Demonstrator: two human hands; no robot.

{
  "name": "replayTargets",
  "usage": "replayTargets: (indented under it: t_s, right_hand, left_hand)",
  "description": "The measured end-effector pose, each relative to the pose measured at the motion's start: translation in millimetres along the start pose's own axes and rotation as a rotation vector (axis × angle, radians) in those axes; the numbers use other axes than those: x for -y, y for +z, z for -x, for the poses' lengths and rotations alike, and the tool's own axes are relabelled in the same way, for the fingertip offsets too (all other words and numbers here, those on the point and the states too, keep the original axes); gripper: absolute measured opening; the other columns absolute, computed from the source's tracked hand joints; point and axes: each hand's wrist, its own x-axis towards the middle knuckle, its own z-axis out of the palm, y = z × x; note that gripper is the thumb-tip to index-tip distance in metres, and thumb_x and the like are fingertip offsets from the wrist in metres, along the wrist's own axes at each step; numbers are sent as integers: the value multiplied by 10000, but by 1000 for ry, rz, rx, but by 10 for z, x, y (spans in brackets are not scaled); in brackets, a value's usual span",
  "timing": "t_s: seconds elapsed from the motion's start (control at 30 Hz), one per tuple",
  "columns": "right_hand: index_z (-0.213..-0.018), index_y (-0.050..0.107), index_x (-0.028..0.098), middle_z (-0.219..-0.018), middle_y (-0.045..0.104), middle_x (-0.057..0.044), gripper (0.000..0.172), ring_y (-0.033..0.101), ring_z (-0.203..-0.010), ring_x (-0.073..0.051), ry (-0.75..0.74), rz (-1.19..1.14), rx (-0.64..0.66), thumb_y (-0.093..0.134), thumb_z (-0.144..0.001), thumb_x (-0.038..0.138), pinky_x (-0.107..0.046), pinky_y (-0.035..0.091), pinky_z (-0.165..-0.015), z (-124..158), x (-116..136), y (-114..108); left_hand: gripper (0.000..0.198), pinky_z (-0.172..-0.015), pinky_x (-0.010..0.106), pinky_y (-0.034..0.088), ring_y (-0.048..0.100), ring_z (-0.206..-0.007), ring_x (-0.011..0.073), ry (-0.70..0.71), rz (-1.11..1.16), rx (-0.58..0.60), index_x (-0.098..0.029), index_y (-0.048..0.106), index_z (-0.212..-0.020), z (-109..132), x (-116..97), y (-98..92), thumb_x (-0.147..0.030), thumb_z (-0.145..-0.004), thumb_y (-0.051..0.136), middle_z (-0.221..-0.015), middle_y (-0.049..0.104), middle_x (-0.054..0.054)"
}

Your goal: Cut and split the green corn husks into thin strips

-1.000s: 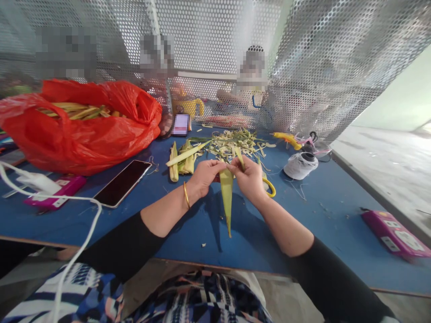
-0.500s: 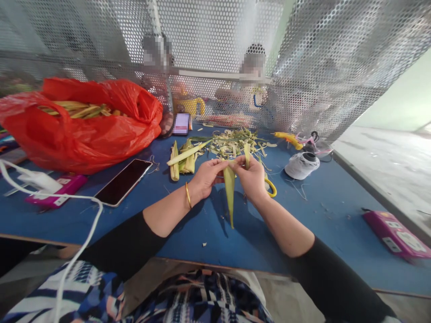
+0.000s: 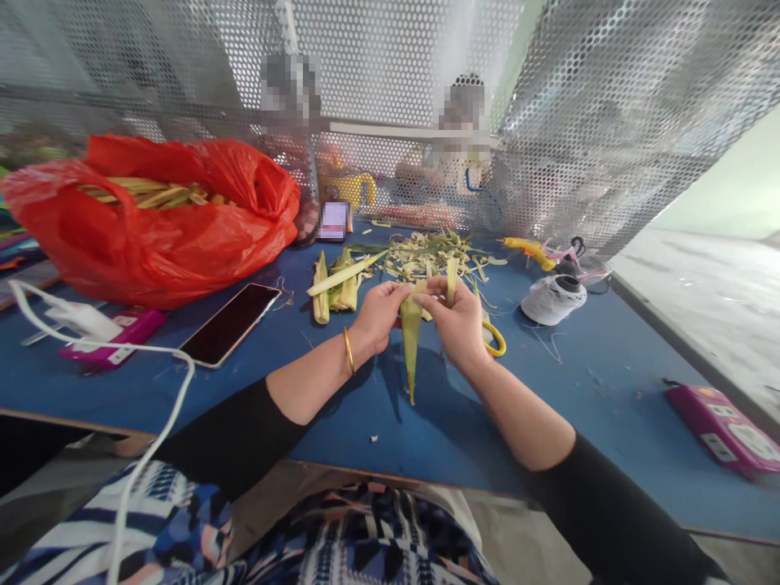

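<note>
Both my hands meet over the middle of the blue table [image 3: 578, 390]. My left hand [image 3: 379, 313], with a gold bangle on its wrist, pinches the top of a yellow-green leaf strip [image 3: 410, 345] that hangs down to a point. My right hand [image 3: 458, 318] grips the same strip's top from the other side, and a short leaf end sticks up between its fingers. Yellow-handled scissors [image 3: 495, 340] lie just behind my right hand. A pile of leaf scraps [image 3: 426, 253] and a few folded leaf pieces [image 3: 334, 284] lie beyond my hands.
A red plastic bag [image 3: 158, 219] of leaves sits at the left. A phone [image 3: 230, 323], a pink box [image 3: 115, 340] and a white cable [image 3: 152, 422] lie near it. At right are a thread spool [image 3: 553, 297] and a pink box [image 3: 725, 426]. People sit behind the perforated metal screen [image 3: 609, 106].
Both hands have lifted the leaf strip slightly away from me; its tip is higher over the table. The hands stay closed on its top.
</note>
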Motion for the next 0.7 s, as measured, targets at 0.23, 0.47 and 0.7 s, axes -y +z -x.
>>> replayTargets:
  t_s: [0.23, 0.47, 0.7]
  right_hand:
    - [-614, 519, 217, -474, 370, 87, 279, 287, -457, -77, 180, -73, 83, 729, -627, 400, -250, 253, -446, 15, -77, 18]
    - [-660, 512, 211, -603, 483, 52, 178, 436, -571, -104, -439, 255, -30, 619, -798, 243, -255, 366, -557, 135, -22, -10]
    - [-869, 562, 240, -746, 595, 2, 115, 583, -662, -149, -933, 153, -29, 577, -861, 126, -300, 465, -600, 330, 211, -116]
  left_hand:
    - [225, -464, 203, 364, 457, -459, 84, 89, -71, -29, -178, 534, -643, -23, 35, -1, -211, -843, 632, -532, 505, -59]
    - [249, -438, 190, 354, 458, -421, 72, 38, -5, -97, -165, 518, -640, -56, 53, -1, -175, -879, 587, -506, 508, -56]
    - [323, -438, 195, 360, 433, -375, 72, -57, 42, -202, -172, 475, -586, -171, 6, -56, -138, -905, 515, -448, 468, -59]
